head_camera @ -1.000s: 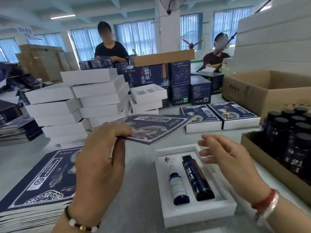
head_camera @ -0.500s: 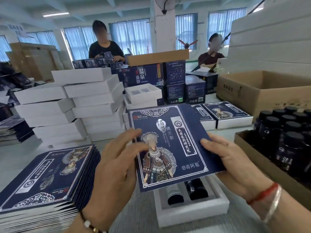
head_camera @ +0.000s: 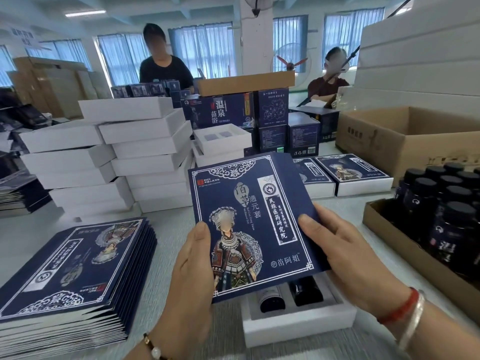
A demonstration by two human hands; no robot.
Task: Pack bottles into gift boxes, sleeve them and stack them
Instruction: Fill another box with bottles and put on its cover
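free: bare table (head_camera: pixel 171 229) centre | blocked: left sleeve stack (head_camera: pixel 72 268); right bottle carton (head_camera: pixel 405 245); rear white boxes (head_camera: pixel 124 157)

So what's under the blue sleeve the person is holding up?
Under the blue sleeve sits an open white gift box on the table. The lower ends of two dark bottles show in its insert; their upper parts and the box's far end are covered by the sleeve.

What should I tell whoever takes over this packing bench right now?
Left hand and right hand both hold one flat blue sleeve above the open white gift box.
Two bottles already sit in the box.
Done: box filled. Left: open the sleeve, slide it on, stack the box.
Spare sleeves lie to the left, loose bottles to the right, two sleeved boxes behind.
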